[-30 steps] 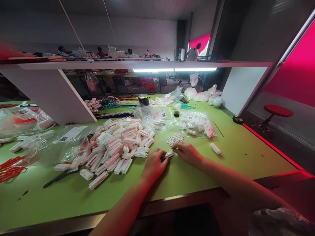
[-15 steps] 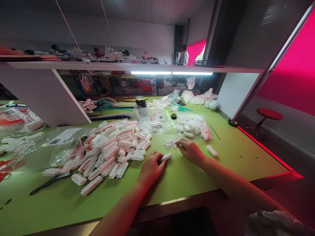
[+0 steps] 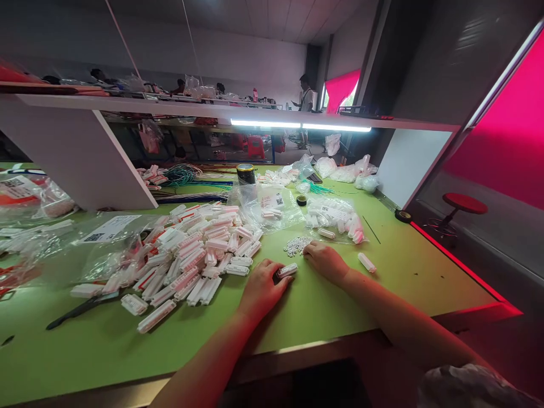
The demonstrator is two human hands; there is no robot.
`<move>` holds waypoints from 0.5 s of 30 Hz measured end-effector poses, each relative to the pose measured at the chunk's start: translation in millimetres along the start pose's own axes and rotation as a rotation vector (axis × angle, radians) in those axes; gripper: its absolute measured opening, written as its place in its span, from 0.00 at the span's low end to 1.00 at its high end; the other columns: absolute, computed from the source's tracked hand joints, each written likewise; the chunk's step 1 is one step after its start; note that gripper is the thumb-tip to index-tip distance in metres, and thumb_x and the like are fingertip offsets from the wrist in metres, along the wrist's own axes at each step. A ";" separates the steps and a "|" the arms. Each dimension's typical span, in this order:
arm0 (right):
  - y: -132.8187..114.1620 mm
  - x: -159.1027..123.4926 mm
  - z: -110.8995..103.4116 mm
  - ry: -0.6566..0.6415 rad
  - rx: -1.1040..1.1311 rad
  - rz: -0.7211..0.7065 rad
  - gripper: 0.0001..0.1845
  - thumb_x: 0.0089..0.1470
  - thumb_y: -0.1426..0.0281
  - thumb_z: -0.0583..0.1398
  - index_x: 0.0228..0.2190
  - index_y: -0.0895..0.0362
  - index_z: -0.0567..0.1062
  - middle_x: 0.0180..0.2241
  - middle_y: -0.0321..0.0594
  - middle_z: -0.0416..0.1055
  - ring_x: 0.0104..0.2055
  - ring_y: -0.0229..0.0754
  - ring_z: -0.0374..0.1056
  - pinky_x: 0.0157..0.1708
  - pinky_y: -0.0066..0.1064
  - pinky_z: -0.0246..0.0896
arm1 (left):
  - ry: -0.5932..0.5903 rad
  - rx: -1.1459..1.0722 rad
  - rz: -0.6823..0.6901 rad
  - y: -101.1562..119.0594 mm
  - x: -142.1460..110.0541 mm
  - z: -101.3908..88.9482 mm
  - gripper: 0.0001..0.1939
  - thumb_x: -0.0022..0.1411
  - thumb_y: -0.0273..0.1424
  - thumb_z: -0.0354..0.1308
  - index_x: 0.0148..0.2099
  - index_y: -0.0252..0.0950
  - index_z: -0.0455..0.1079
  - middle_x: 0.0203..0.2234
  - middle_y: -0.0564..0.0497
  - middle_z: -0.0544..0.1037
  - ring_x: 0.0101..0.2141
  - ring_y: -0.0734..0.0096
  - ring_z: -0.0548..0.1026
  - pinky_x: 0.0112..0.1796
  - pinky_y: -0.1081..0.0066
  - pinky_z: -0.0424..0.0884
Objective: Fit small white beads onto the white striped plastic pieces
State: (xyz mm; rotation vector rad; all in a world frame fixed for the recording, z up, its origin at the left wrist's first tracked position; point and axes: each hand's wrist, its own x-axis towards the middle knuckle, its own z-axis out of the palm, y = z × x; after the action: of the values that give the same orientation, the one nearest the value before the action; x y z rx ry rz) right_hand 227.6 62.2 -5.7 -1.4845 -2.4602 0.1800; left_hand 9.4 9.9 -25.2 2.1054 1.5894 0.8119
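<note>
1. Block (image 3: 288, 270): white, held above or against the near part of the counter (image 3: 340, 317), between the two hands; contact with the surface cannot be confirmed. Its fine detail is too small to show whether it is complete.
2. Left hand (image 3: 260, 286): grip closed around one end of the block, the other end exposed.
3. Right hand (image 3: 325, 259): apart from the block, fingers curled at the edge of the bits (image 3: 295, 246). Whether this grip has picked up a bit cannot be told.
4. Bits: small, white, loose in a low pile, unspent. In my judgement, work on the held block is under way rather than closed out; the number of bits already in it, if any, cannot be verified.
5. Heap (image 3: 198, 249): many similar blocks, left of the left hand. Finished and unfinished pieces cannot be told apart, so no completed share can be certified.
6. Lone block (image 3: 366, 262): right of the right hand, lying apart; condition undetermined.
7. Bag (image 3: 335, 214): beyond the right hand, clear, with more white pieces inside.
</note>
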 end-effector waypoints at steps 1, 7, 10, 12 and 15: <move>-1.9 0.6 -0.4 -0.032 -0.063 0.020 0.08 0.66 0.75 0.57 0.38 0.59 0.78 0.41 0.45 0.76 0.41 0.42 0.71 0.42 0.29 0.62 | -0.001 0.001 -0.001 -0.3 0.0 0.2 0.12 0.62 0.36 0.63 0.46 0.37 0.77 0.38 0.47 0.77 0.42 0.59 0.75 0.46 0.63 0.70; -10.5 -1.3 -2.5 -0.049 -0.204 0.006 0.13 0.63 0.83 0.54 0.38 0.60 0.76 0.40 0.49 0.75 0.39 0.44 0.71 0.38 0.29 0.62 | 0.011 -0.016 0.025 -3.9 0.5 2.3 0.11 0.63 0.36 0.61 0.45 0.38 0.77 0.38 0.47 0.77 0.42 0.60 0.75 0.47 0.62 0.70; -11.0 -1.5 -2.6 -0.052 -0.188 0.000 0.14 0.61 0.85 0.54 0.38 0.60 0.76 0.39 0.51 0.75 0.39 0.46 0.72 0.39 0.31 0.64 | 0.020 -0.026 0.033 -4.8 1.2 3.3 0.11 0.63 0.36 0.61 0.45 0.38 0.77 0.38 0.47 0.77 0.41 0.60 0.75 0.46 0.62 0.70; -8.5 -1.6 -2.1 -0.015 -0.114 -0.005 0.15 0.60 0.85 0.53 0.39 0.60 0.77 0.39 0.50 0.75 0.39 0.46 0.72 0.39 0.32 0.65 | 0.023 -0.031 0.036 -4.7 1.5 3.5 0.10 0.63 0.36 0.62 0.44 0.38 0.78 0.37 0.47 0.77 0.41 0.60 0.75 0.45 0.62 0.70; -2.9 -3.4 -0.6 0.134 0.143 -0.075 0.12 0.61 0.82 0.55 0.39 0.59 0.77 0.39 0.47 0.76 0.41 0.44 0.72 0.42 0.32 0.66 | 0.022 -0.036 0.031 -3.4 1.6 2.9 0.10 0.62 0.35 0.62 0.44 0.38 0.78 0.38 0.47 0.77 0.41 0.60 0.75 0.44 0.63 0.70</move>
State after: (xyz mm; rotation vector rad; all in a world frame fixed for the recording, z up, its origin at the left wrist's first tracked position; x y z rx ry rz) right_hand 226.8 57.8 -4.9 -1.3002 -2.3399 0.2292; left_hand 9.1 12.5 -29.1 2.1074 1.5452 0.8705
